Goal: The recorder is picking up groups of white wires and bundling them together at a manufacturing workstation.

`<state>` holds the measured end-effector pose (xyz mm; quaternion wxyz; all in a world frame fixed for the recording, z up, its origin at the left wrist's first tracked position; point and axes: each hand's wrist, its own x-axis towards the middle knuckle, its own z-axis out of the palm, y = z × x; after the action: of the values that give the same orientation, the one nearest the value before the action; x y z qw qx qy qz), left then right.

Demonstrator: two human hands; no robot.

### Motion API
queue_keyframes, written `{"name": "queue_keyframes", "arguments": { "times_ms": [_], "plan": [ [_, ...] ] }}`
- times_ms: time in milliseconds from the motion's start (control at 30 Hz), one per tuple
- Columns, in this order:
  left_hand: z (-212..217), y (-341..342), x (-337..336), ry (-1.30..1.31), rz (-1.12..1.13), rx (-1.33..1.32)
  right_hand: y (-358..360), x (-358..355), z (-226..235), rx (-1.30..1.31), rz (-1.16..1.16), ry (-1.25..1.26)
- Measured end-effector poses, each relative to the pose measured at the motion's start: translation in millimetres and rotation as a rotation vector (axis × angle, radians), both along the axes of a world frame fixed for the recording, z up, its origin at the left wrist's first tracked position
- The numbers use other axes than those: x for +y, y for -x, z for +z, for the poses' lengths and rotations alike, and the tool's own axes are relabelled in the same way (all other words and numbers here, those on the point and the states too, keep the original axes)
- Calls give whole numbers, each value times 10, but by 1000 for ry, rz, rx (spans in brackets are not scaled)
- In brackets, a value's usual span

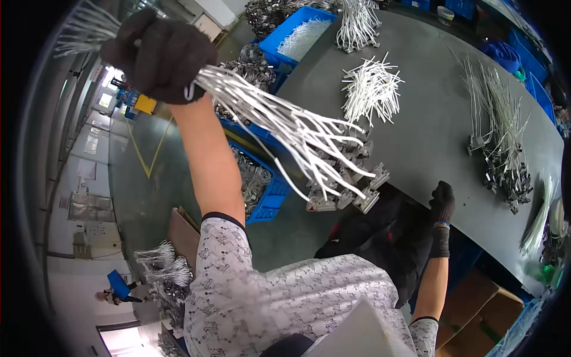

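Observation:
My left hand (163, 56), in a dark glove and raised at the upper left, is closed round a bundle of white wires (267, 113). The wires slant down to the right from my fist and end in several small metal fittings (348, 184) beside the table's near edge. Loose wire ends fan out on the fist's other side. My right hand (442, 202), also gloved, rests at the near edge of the grey table (428, 89). Its dark fingers blend together, and nothing shows in them.
On the table lie a white wire pile (373, 89), another bundle (358, 27) and clear wires with dark fittings (505, 137). Blue crates (270, 199) of parts stand at the left, with a blue bin (279, 41) behind. A cardboard box (482, 309) sits lower right. A distant person (119, 291) carries something blue.

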<state>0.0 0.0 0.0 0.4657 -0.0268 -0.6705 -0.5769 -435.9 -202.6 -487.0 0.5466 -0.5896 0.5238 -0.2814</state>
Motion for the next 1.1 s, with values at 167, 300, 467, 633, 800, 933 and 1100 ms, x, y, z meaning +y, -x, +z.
{"name": "queue_keyframes", "arguments": {
  "times_ms": [167, 300, 467, 633, 800, 933, 1100],
  "plan": [
    [15, -205, 99, -130, 423, 21, -365, -83, 101, 46, 4, 110],
    [-472, -413, -225, -374, 839, 82, -720, -472, -7, 429, -22, 635],
    [-1025, -808, -1168, -601, 1768, 74, -1098, -683, -285, 471, 40, 650],
    [-1376, -1493, -2371, -604, 2079, 47, -1094, -693, -237, 492, 56, 597],
    [-2248, -2560, -3819, -588, 2184, -52, -1007, -785, -249, 515, 74, 576],
    [-2244, -3579, -4273, -298, 2602, -654, -1281, -779, -46, 338, 48, 570],
    [-2827, -2834, -4385, -732, 2224, -978, -1076, -907, -122, 423, 68, 550]
  ]
}}
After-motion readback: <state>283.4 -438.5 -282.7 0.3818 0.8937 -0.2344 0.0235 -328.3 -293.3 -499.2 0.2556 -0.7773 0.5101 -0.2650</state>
